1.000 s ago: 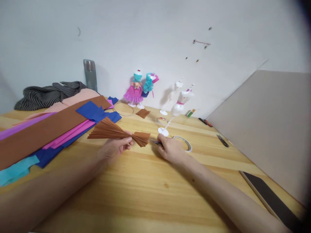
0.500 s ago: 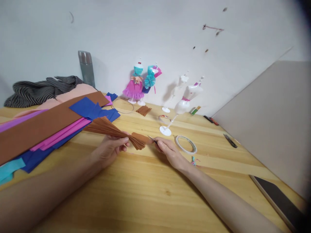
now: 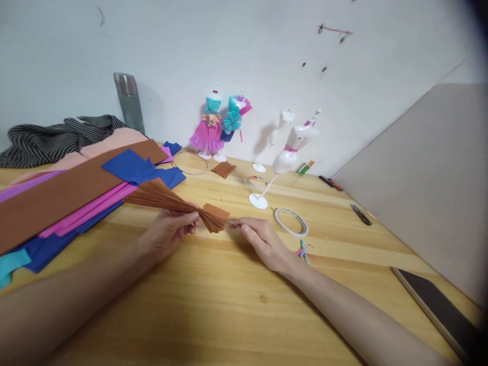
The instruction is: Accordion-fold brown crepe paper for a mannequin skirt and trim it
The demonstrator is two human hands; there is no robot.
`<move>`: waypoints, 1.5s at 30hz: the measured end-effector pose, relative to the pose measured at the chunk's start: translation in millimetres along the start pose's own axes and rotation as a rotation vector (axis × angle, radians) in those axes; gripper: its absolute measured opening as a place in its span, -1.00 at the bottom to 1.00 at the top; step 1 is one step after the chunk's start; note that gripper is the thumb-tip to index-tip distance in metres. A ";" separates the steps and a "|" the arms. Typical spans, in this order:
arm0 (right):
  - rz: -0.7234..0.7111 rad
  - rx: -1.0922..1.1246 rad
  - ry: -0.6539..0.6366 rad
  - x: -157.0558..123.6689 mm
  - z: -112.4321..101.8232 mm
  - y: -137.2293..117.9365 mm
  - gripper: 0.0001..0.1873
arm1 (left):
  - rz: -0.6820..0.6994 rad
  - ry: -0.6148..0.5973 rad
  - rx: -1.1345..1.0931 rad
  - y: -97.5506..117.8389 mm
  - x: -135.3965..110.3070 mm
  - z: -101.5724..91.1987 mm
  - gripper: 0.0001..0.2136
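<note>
My left hand (image 3: pixel 171 231) pinches a pleated bundle of brown crepe paper (image 3: pixel 160 195) at its gathered waist. The folds fan out wide to the left, and a shorter fan spreads to the right of my thumb. My right hand (image 3: pixel 261 241) is closed around a thin pointed metal tool (image 3: pixel 233 223); its handle is hidden in the fingers, so I cannot tell the exact kind. The tool's tip lies right at the short fan's right edge; whether it touches is unclear. Behind my hands stands a white mini dress form (image 3: pixel 286 160) with a pink band at its waist.
Crepe paper strips, brown (image 3: pixel 76 195) and blue (image 3: pixel 127 165) among them, cover the left side. Around my right hand lie a tape roll (image 3: pixel 279 223), paper scraps (image 3: pixel 303 251), a cutter knife (image 3: pixel 361 214) and a phone (image 3: pixel 434 305). Dressed forms (image 3: pixel 208 133) and a flask (image 3: pixel 129 104) stand behind.
The view has tilted and shifted slightly. The metal tool now points more level toward the short fan's edge, its tip closer to the paper. My left hand keeps its pinch.
</note>
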State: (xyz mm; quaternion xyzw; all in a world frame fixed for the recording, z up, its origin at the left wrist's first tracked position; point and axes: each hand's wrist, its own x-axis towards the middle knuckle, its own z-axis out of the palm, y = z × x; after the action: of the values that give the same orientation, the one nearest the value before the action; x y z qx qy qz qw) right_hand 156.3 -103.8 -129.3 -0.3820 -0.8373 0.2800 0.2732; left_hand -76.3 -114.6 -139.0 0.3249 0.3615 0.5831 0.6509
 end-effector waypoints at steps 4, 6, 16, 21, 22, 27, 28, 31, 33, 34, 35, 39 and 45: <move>-0.001 -0.029 -0.029 0.1 1.2 -5.6 -0.52 | 0.002 -0.015 0.022 -1.3 -0.5 -0.4 -0.77; -0.008 -0.037 -0.045 0.1 1.5 -8.4 -0.52 | 0.000 -0.022 0.029 -1.0 -1.1 0.3 -0.77; 0.021 -0.004 -0.032 0.3 3.1 -16.1 -0.63 | -0.013 -0.018 0.047 -0.6 -2.2 -0.1 -0.79; 0.012 -0.007 -0.037 0.2 4.4 -16.6 -0.63 | -0.013 -0.052 0.061 -3.3 -0.7 -2.8 -0.80; 0.015 -0.003 -0.039 0.2 4.6 -16.7 -0.63 | -0.014 -0.059 0.059 -3.8 -0.2 -3.2 -0.80; 0.025 0.029 -0.044 0.3 5.6 -15.9 -0.61 | -0.032 -0.075 0.071 -3.0 -0.5 -2.6 -0.80; 0.029 0.034 -0.045 0.3 5.8 -15.7 -0.61 | -0.037 -0.071 0.072 -2.5 -0.9 -2.2 -0.80; 0.041 0.041 -0.051 0.1 6.3 -15.8 -0.60 | -0.053 -0.066 0.064 -1.9 -1.9 -1.8 -0.79; 0.047 0.043 -0.059 0.0 6.5 -16.2 -0.59 | -0.057 -0.065 0.062 -2.4 -2.0 -2.1 -0.79; 0.050 0.046 -0.061 0.0 6.6 -16.4 -0.58 | -0.058 -0.064 0.063 -2.7 -1.9 -2.2 -0.78; 0.053 0.050 -0.064 0.0 6.6 -16.4 -0.57 | -0.058 -0.063 0.064 -2.9 -1.8 -2.3 -0.78; 0.076 0.058 -0.057 0.0 6.4 -14.5 -0.54 | -0.064 -0.065 0.062 -2.7 -2.2 -1.8 -0.78; 0.083 0.074 -0.066 0.5 6.4 -12.8 -0.55 | -0.061 -0.092 0.057 -1.5 -4.0 -0.8 -0.81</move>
State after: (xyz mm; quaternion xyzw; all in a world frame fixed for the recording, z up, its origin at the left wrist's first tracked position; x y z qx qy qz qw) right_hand 145.5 -112.1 -124.9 -0.3965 -0.8183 0.3344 0.2477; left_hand -76.5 -118.7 -140.4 0.3585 0.3573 0.5369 0.6749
